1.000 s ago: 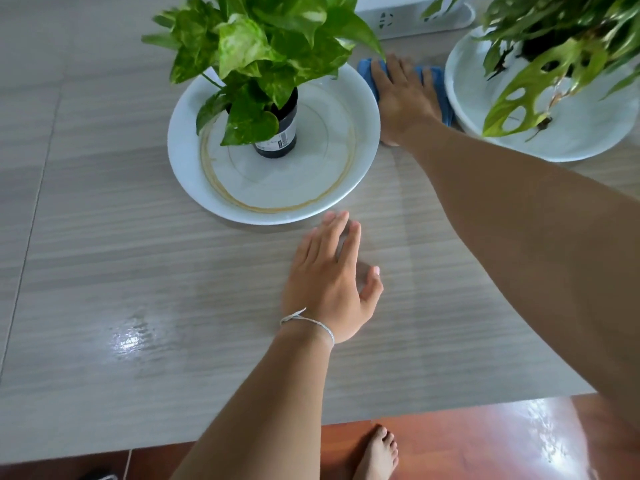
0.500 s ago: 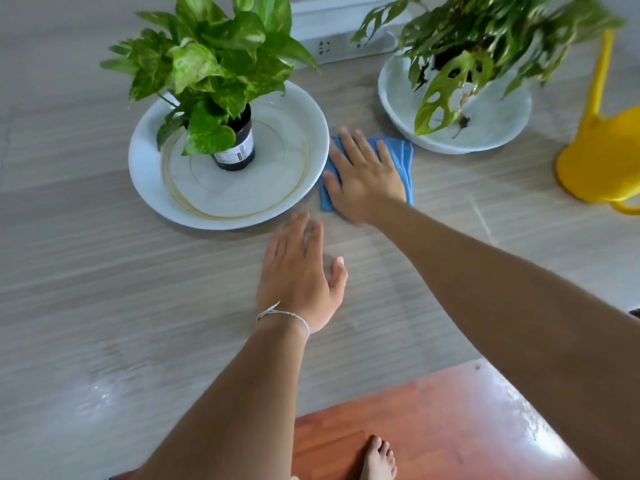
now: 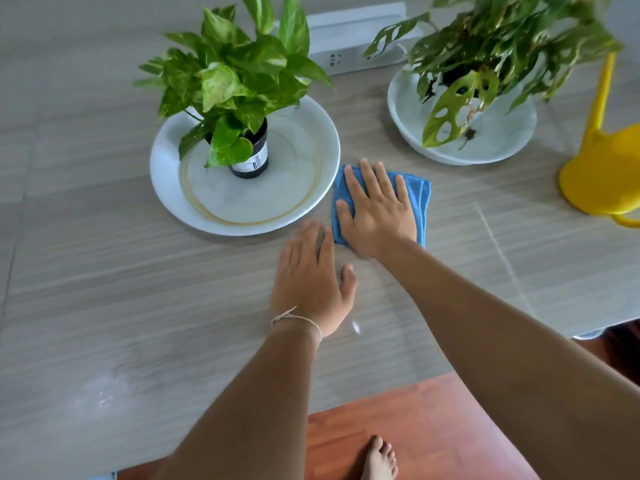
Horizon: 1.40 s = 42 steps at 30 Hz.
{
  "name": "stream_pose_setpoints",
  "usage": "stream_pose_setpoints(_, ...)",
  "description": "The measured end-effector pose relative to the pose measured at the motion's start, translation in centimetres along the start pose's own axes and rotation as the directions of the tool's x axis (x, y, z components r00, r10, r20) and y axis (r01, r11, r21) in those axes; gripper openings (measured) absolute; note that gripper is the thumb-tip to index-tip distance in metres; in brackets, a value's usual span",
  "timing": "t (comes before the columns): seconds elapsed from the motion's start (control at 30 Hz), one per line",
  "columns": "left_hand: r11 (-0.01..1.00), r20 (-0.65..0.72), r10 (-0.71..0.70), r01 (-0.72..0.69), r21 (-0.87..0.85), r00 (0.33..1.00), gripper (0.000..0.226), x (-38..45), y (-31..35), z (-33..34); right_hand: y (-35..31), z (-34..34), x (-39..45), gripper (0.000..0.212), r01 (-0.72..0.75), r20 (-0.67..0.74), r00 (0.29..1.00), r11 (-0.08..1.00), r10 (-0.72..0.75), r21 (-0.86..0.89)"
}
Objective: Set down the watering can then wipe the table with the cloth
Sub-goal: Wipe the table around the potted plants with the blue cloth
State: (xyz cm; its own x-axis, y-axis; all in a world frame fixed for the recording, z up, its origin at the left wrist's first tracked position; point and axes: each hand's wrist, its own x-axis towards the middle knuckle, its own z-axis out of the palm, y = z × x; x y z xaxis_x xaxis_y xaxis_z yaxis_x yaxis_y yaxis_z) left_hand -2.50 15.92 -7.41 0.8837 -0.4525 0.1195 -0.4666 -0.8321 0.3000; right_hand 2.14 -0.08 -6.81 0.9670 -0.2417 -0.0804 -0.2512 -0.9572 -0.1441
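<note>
The fingers (image 3: 372, 181) of the right hand (image 3: 375, 213) are spread and pressed flat on the blue cloth (image 3: 419, 195), which lies folded on the table (image 3: 104, 271) between the two white plates (image 3: 311, 202). The left hand (image 3: 310, 282) rests palm down just beside the cloth, fingers together, holding nothing. The yellow watering can (image 3: 599, 174) stands on the table at the right, well apart from both hands, so the first step looks done. Wiping seems under way; a wet sheen (image 3: 104, 386) near the front edge suggests much of the surface is left.
</note>
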Motion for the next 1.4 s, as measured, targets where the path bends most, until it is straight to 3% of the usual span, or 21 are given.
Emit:
stream_pose_setpoints(0.17, 0.999, -0.048, 0.033, -0.034, -0.022, 0.998, 0.061, 0.1, -0.3, 0.4, 0.1, -0.5, 7.5, 0.071, -0.014, -0.009, 1.000, 1.000, 0.014, -0.007)
stream_pose_setpoints(0.33, 0.999, -0.069, 0.015, -0.017, -0.037, 0.997, 0.062, 0.0, -0.4, 0.1, 0.4, -1.1, 14.0, 0.086, 0.019, 0.054, 0.998, 0.997, -0.014, -0.081)
stream_pose_setpoints(0.5, 0.999, -0.048, -0.004, 0.002, -0.039, 0.999, 0.064, 0.1, -0.3, -0.1, 0.5, -1.6, 18.4, 0.067, 0.042, 0.018, 0.999, 0.997, -0.041, -0.059)
stream_pose_setpoints(0.7, 0.999, -0.038, 0.003, -0.005, -0.054, 0.999, 0.063, 0.0, -0.2, -0.1, 0.6, -1.5, 18.9, 0.066, 0.057, 0.044, 0.998, 0.997, -0.055, -0.058)
stream_pose_setpoints(0.9, 0.997, -0.070, 0.020, -0.025, -0.071, 0.997, 0.062, -0.1, -0.2, 0.2, 0.8, -1.6, 14.3, 0.081, 0.082, 0.097, 0.993, 0.991, -0.072, -0.106)
stream_pose_setpoints(1.07, 0.999, -0.058, 0.017, -0.020, -0.042, 0.998, 0.063, 0.0, -0.4, 0.3, 0.9, -0.9, 7.4, 0.068, 0.085, 0.005, 0.996, 0.996, -0.085, -0.020)
stream_pose_setpoints(1.4, 0.996, -0.076, 0.024, -0.030, -0.080, 0.997, 0.056, 0.2, -0.7, 0.5, 2.0, 0.3, -9.8, 0.068, 0.034, -0.029, 0.999, 0.999, -0.033, 0.014)
